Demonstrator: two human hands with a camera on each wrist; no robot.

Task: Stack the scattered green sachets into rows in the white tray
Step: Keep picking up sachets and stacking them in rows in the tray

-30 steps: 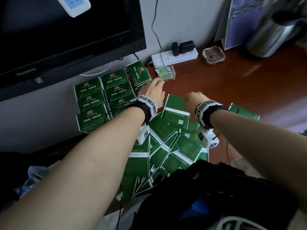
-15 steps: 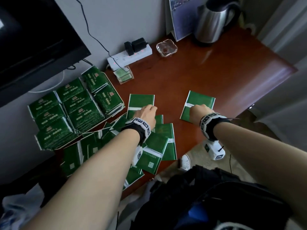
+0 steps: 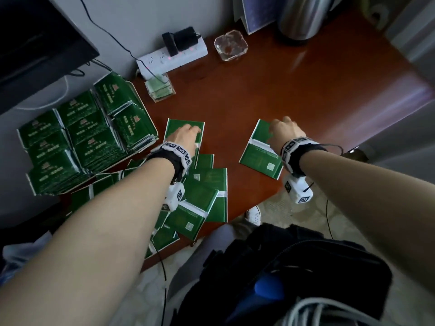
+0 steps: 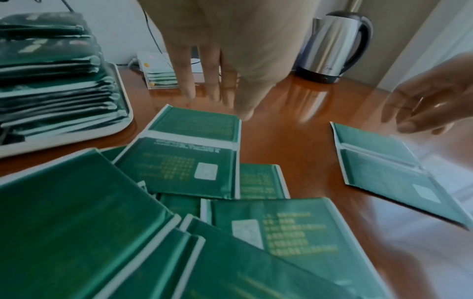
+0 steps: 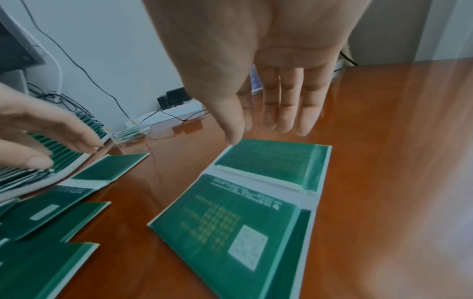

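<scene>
The white tray (image 3: 146, 110) at the left holds rows of stacked green sachets (image 3: 77, 137). My left hand (image 3: 186, 135) is just right of the tray, its straight fingers (image 4: 212, 81) spread low over a face-down sachet (image 4: 194, 145). My right hand (image 3: 284, 130) reaches over a lone sachet (image 3: 259, 158) further right. Its fingers (image 5: 286, 105) are straight and its thumb tip is at the sachet's (image 5: 256, 192) far left corner. Neither hand holds anything. Several loose sachets (image 3: 204, 191) overlap by the table's front edge.
At the back stand a power strip (image 3: 171, 57), a glass ashtray (image 3: 230, 45), a steel kettle (image 3: 303, 17) and a small clear box (image 3: 160, 88) of packets. A television (image 3: 35, 43) is behind the tray. A dark bag (image 3: 294, 267) hangs below the table's front edge.
My left hand has come back from the tray's far corner to the sachet beside the tray. My right hand has moved out to the lone sachet. The head view has swung right.
</scene>
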